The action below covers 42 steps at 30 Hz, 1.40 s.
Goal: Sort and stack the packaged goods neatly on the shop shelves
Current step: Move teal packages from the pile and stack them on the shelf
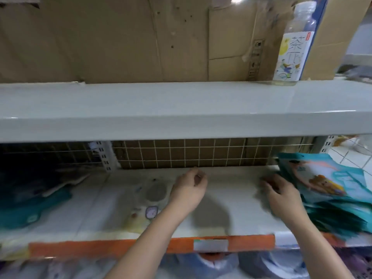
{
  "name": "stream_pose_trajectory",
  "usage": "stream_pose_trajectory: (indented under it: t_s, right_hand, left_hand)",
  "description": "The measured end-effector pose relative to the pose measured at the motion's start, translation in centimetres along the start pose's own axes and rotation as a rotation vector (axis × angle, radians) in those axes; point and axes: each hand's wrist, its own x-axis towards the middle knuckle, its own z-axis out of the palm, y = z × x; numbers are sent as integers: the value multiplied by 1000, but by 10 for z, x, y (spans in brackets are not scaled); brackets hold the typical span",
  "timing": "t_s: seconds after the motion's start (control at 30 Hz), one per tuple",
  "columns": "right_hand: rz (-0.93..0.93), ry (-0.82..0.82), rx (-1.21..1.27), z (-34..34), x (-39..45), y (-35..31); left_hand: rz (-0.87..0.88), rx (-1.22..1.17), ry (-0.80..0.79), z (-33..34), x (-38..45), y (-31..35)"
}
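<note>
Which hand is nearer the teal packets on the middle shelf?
Right. The right hand is right beside the teal packets, at their left edge. The left hand hovers mid-shelf, well to their left.

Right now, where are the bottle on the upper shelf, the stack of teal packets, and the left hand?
bottle (292,49): head view, on its printed label.
stack of teal packets (330,190): head view, on the top packet's face.
left hand (190,190): head view, on the back of the hand.
</note>
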Motion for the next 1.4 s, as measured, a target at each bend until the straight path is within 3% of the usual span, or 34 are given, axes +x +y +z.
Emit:
stream_pose_trajectory:
  t_s: [0.2, 0.47, 0.83, 1.03, 1.4]
  right_hand:
    - [-27, -198, 31, 89, -43, -63]
    - [-51, -420, 72, 215, -119, -136]
    - [-133, -646, 128, 352, -182, -249]
    - [-192, -709, 105, 401, -184, -287]
    - [-277, -733, 67, 513, -149, -356]
  left_hand:
    - [-43, 34, 125, -110, -54, -86]
    - [-274, 146, 362, -260, -144, -203]
    - [-432, 104, 616, -401, -218, -299]
    - [-466, 22, 723, -448, -222, -341]
    - [-548, 201, 833, -534, -165, -390]
